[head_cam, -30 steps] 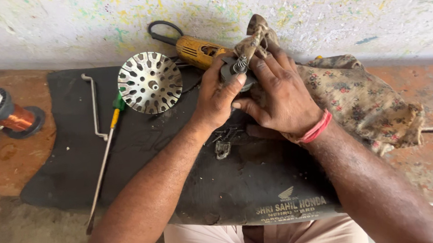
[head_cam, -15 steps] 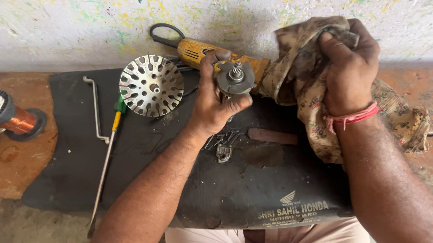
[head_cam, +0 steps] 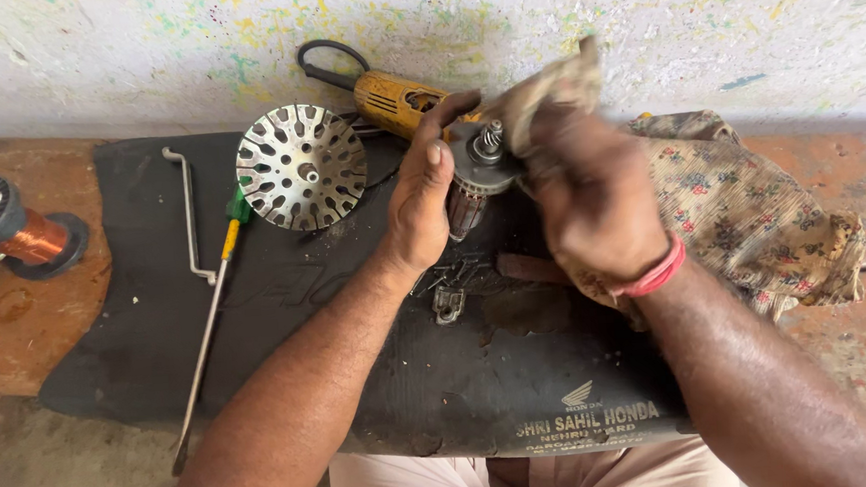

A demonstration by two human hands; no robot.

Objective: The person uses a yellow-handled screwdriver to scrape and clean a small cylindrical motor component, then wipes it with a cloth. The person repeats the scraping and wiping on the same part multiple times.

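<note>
My left hand (head_cam: 422,196) grips a small motor armature (head_cam: 477,171), held upright over the black rubber mat (head_cam: 257,314), its shaft end pointing up. My right hand (head_cam: 591,199), with a red band at the wrist, holds a dirty patterned cloth (head_cam: 752,214) bunched at its fingertips and presses it against the top of the armature. The rest of the cloth trails to the right over the mat's edge. A yellow angle grinder (head_cam: 389,98) lies just behind the hands, partly hidden by them.
A round slotted metal disc (head_cam: 300,166) lies left of the hands. A bent metal rod (head_cam: 189,218) and a long screwdriver (head_cam: 206,333) lie further left. A spool of copper wire (head_cam: 12,234) sits at the far left. Small metal parts (head_cam: 448,298) rest on the mat.
My right hand had swung off to the right with the cloth, and has now come back onto the top of the armature. My left hand has kept hold of the armature, turning it upright.
</note>
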